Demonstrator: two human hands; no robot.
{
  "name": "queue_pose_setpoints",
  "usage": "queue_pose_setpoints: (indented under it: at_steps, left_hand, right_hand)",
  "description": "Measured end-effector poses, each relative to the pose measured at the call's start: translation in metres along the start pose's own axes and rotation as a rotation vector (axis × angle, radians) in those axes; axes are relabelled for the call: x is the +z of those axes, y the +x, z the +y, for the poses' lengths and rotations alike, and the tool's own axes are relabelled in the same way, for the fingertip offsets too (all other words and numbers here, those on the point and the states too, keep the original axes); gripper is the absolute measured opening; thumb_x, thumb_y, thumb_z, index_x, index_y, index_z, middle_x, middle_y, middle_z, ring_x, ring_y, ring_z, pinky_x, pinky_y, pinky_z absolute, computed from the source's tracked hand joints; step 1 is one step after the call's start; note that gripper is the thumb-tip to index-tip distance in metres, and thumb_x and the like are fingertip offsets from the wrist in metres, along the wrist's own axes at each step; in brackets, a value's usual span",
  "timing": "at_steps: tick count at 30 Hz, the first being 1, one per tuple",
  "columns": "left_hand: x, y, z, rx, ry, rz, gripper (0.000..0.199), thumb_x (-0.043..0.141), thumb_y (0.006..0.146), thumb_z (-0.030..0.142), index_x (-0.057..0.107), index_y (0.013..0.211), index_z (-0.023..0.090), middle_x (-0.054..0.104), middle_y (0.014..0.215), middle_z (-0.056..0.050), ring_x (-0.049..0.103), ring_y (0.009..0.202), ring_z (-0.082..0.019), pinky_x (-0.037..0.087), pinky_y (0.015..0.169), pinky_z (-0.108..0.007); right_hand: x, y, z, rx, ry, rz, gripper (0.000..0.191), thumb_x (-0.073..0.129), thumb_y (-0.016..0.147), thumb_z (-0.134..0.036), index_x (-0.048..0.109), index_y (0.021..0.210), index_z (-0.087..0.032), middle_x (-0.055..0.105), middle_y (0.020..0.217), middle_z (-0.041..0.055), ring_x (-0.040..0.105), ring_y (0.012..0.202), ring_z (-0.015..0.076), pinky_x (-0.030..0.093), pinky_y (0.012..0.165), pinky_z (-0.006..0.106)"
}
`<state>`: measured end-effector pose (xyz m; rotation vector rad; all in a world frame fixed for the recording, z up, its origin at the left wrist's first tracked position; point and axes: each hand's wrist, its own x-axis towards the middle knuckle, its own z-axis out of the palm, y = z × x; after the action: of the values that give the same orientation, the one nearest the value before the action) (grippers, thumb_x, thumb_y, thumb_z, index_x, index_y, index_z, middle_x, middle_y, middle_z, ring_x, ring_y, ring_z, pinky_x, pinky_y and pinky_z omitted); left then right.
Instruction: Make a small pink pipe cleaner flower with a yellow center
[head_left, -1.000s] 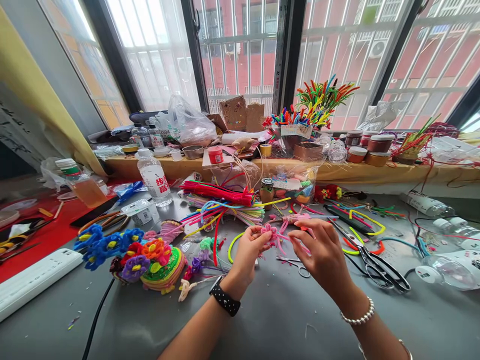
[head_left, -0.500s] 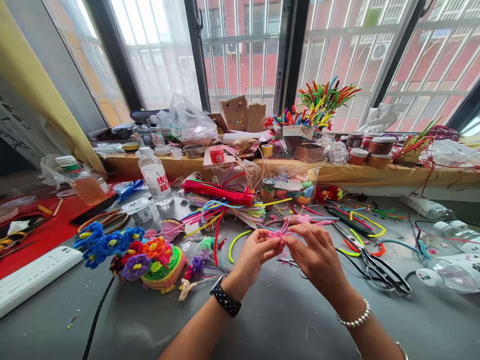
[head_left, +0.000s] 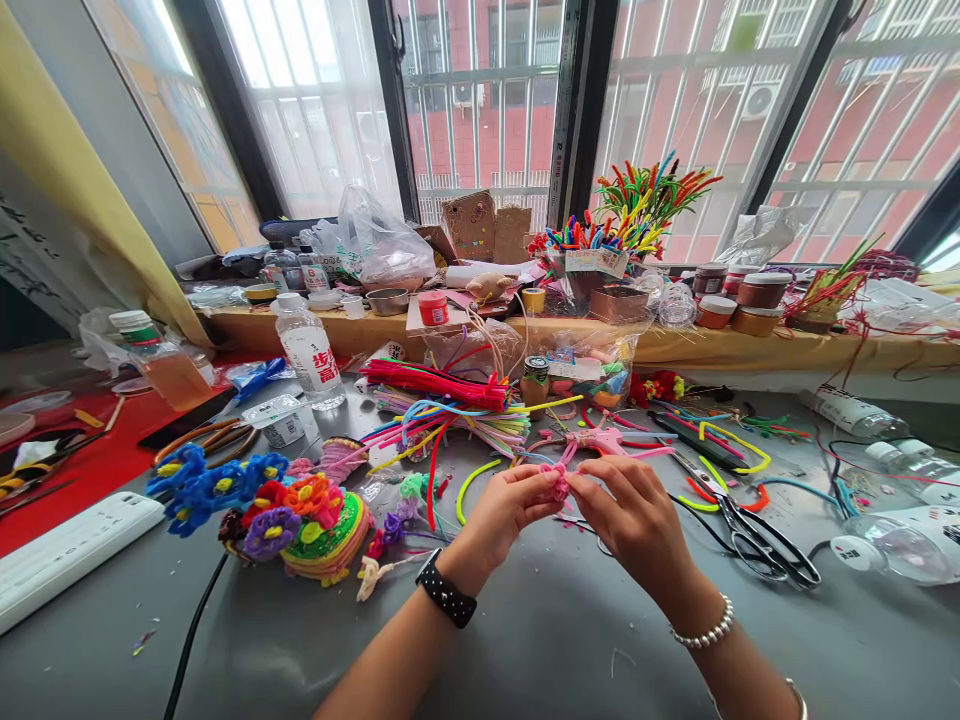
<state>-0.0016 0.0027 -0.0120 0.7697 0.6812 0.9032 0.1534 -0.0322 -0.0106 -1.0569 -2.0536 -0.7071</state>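
Note:
Between my hands, above the grey table, is a small pink pipe-cleaner flower with looped petals and pink ends sticking up behind it. My left hand pinches its left side between thumb and fingertips. On the right side, the fingertips of my right hand are closed on the same pink piece. Just beyond it lie pink-handled pliers. Black-handled scissors rest open-bladed to the right of my right hand. Part of the flower is hidden behind my fingers.
A bundle of red pipe cleaners lies beyond my hands. Finished blue flowers and a green round piece sit at left, near a white power strip. Water bottles lie at right. A cluttered windowsill runs behind.
The pink flower has tipped and its petals look more bunched together. Both hands have shifted only slightly and keep their pinch on it.

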Motion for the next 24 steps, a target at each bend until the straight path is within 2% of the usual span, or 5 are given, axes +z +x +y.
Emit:
queue_pose_setpoints:
  at_steps: [7,12,17,21,24]
  left_hand:
    - [0.001,-0.001,0.000,0.015,0.042,0.011,0.020,0.068,0.061,0.023,0.066,0.076,0.011,0.065,0.069,-0.004,0.058,0.062,-0.009,0.045,0.066,-0.022]
    - [0.006,-0.001,-0.001,0.117,0.080,0.072,0.022,0.069,0.060,0.023,0.066,0.077,0.011,0.066,0.073,-0.005,0.059,0.067,-0.012,0.046,0.071,-0.024]
    - [0.010,-0.002,0.003,0.234,0.083,0.191,0.020,0.070,0.058,0.023,0.063,0.072,0.012,0.065,0.072,-0.003,0.060,0.069,-0.012,0.046,0.071,-0.025]
    - [0.008,-0.002,0.002,0.204,0.101,0.163,0.021,0.071,0.057,0.025,0.062,0.070,0.012,0.066,0.070,-0.004,0.060,0.069,-0.013,0.046,0.072,-0.026]
    - [0.007,-0.002,0.001,0.136,0.107,0.100,0.024,0.068,0.060,0.032,0.064,0.073,0.012,0.066,0.074,-0.005,0.060,0.071,-0.015,0.046,0.072,-0.027]
  right_hand:
    - [0.003,0.000,0.001,0.054,0.041,0.029,0.012,0.052,0.078,-0.015,0.061,0.086,-0.018,0.061,0.084,0.0057,0.051,0.081,0.0197,0.039,0.072,0.033]
    - [0.008,-0.001,0.000,0.156,0.154,0.059,0.014,0.052,0.078,-0.014,0.058,0.089,-0.018,0.059,0.086,0.0059,0.051,0.083,0.0198,0.041,0.074,0.035]
    - [0.014,0.001,-0.006,0.497,0.364,0.110,0.009,0.050,0.079,-0.022,0.054,0.084,-0.016,0.054,0.083,0.0070,0.050,0.079,0.0193,0.044,0.066,0.033]
    - [0.013,0.005,-0.010,0.743,0.736,-0.058,0.020,0.048,0.081,-0.034,0.057,0.076,-0.017,0.056,0.078,0.0055,0.052,0.070,0.0161,0.045,0.055,0.025]
    - [0.012,0.006,-0.009,0.856,0.868,-0.107,0.025,0.048,0.080,-0.038,0.057,0.073,-0.016,0.056,0.074,0.0047,0.053,0.067,0.0153,0.044,0.054,0.024]
